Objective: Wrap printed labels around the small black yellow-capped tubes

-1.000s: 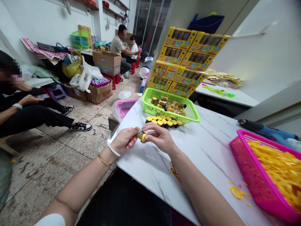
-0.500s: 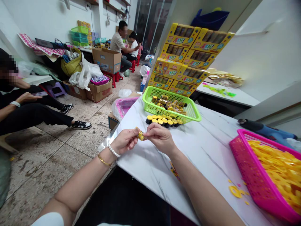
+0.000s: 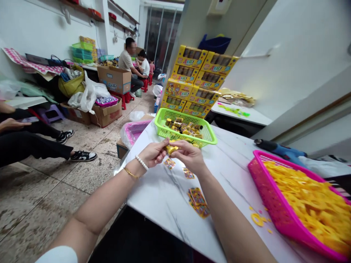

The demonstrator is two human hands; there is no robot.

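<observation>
Both my hands meet over the white marble-look table (image 3: 236, 182), pinching one small yellow cylinder piece (image 3: 171, 149) between them. My left hand (image 3: 155, 153), with a pearl bracelet and a gold bangle on the wrist, grips its left end. My right hand (image 3: 189, 155) holds the right end. Just behind them stands a green basket (image 3: 164, 129) filled with several similar small yellow-and-dark pieces. Small colourful stickers (image 3: 197, 200) lie on the table below my right forearm.
A pink basket (image 3: 270, 204) of yellow rings sits at the right, with loose rings (image 3: 257, 219) beside it. Yellow boxes (image 3: 193, 80) are stacked behind the green basket. A blue tool (image 3: 279, 149) lies at the back right. People sit at the left and in the background.
The camera has shifted, so the scene sits further left and lower. My hands stayed together on the yellow piece and now sit closer to the green basket. Stickers on the table have come into view.
</observation>
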